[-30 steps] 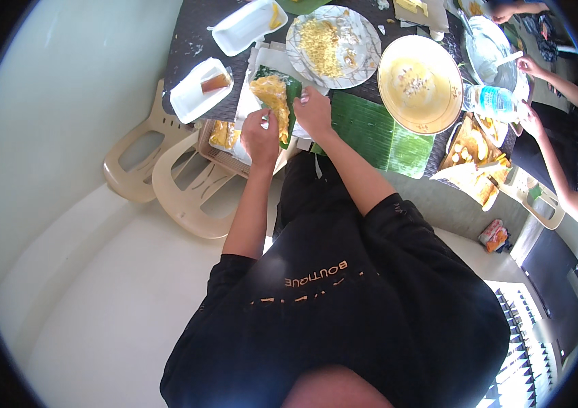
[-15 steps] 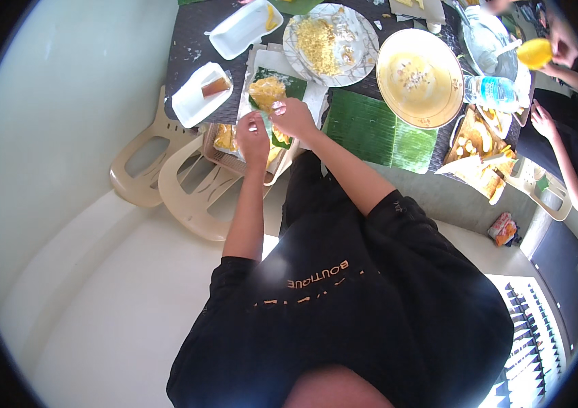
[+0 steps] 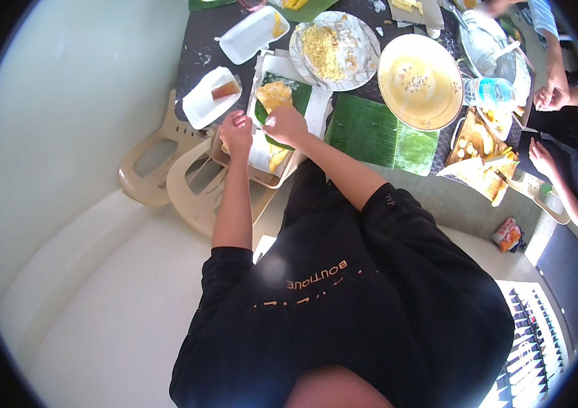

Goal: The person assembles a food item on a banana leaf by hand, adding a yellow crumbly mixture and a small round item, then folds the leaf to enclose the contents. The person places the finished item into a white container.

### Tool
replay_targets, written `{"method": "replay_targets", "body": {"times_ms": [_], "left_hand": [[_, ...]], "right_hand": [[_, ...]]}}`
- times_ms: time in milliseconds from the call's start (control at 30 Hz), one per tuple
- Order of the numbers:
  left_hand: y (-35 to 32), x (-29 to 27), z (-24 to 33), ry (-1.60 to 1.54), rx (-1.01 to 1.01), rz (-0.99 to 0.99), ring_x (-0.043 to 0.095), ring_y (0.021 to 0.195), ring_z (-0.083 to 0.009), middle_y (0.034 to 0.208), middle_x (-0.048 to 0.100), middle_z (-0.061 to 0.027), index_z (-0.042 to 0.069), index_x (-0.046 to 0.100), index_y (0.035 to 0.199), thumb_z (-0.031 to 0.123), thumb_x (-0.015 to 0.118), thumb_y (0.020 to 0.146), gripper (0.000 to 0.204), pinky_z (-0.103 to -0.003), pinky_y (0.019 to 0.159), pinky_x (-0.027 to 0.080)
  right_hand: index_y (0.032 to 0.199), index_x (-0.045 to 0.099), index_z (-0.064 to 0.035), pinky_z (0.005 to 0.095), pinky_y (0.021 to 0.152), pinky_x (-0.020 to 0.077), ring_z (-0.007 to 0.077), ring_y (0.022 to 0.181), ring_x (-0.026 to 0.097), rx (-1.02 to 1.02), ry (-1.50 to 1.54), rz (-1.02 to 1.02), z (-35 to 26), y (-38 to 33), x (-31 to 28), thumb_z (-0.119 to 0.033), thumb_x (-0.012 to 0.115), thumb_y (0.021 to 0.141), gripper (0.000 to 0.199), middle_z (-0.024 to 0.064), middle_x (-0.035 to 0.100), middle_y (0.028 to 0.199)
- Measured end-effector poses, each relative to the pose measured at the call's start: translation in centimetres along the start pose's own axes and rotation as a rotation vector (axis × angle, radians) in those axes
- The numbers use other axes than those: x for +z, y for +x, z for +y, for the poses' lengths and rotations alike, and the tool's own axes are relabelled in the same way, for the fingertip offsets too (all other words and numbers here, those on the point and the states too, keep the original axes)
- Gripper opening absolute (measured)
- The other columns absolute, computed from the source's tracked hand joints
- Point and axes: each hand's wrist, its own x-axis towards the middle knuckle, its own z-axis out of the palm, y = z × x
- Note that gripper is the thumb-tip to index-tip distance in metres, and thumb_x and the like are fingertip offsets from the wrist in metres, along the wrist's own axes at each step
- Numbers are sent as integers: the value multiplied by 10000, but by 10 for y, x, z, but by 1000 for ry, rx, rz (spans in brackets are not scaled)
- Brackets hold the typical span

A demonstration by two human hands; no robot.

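Note:
A yellow, flattened piece of food (image 3: 274,96) lies on a cut piece of banana leaf (image 3: 301,93) over white paper. My right hand (image 3: 285,127) is at the food's near edge, its fingers closed in a pinch, with the fingertips partly hidden. Left of the paper, my left hand (image 3: 236,134) is raised with its fingers curled. What either hand holds, if anything, is too small to make out. Below the hands, a shallow tray (image 3: 276,182) carries yellow pieces of food (image 3: 278,160), partly covered by my right hand and wrist.
Two white foam trays (image 3: 197,105) lie to the left, the nearer with a brown piece (image 3: 225,90). A plate of yellow crumbs (image 3: 370,61), a yellow bowl (image 3: 419,58), banana leaf (image 3: 370,132), a water bottle (image 3: 489,94) and a cutting board (image 3: 472,166) stand rightward. A co-worker's hands (image 3: 553,95) show at right.
My hands have moved apart, the left going left and the right slightly down. The yellow object in the co-worker's hand is no longer in sight. The view has shifted a little.

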Motion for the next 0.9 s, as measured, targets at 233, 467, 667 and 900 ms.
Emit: {"method": "replay_targets", "body": {"times_ms": [233,467,667,900], "left_hand": [[3,-3,-12,92,13,-147,680,791,-198,842,693,-130,-19,639,954,49,692,700,268,-303,710,524],[6,-4,-17,81,47,-217,684,759,-205,818,694,-134,-19,645,890,67,672,723,189,-307,700,525],[13,-2,-13,57,30,-167,680,725,-217,789,694,-126,-8,654,924,164,704,745,254,-323,691,519],[34,11,-40,76,-10,-291,670,684,-202,741,691,-105,30,679,917,185,740,712,264,-322,674,513]], "right_hand": [[771,673,-36,440,722,513,368,773,637,46,33,22,-3,-7,5,-267,599,734,246,187,653,775],[744,651,9,427,704,512,364,731,643,149,110,193,-6,-18,-3,-232,644,717,243,191,651,733],[820,653,-7,449,736,517,372,790,648,243,208,318,-4,-19,-6,-224,608,757,230,203,664,820],[890,648,-15,412,744,514,342,822,653,299,176,436,4,-16,-1,-228,610,788,239,168,677,845]]}}
